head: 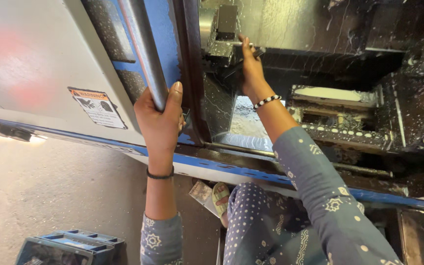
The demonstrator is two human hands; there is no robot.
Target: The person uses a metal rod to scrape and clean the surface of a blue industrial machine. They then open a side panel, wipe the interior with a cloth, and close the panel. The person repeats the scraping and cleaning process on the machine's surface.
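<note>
Left hand (pixel 160 118): clenched on door bar (pixel 145 54). Right hand (pixel 251 68): pinching rod (pixel 236 43) at chuck (pixel 222 39). Risk: your door slides, trapping arm.

left hand (pixel 160 118) gripping door handle (pixel 145 51), right hand (pixel 251 68) inside

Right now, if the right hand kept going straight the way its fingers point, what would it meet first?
The right hand points up and into the machine, already against the thin metal rod. Just beyond sits the dark metal block, probably the first solid thing, though depth is unclear.
</note>
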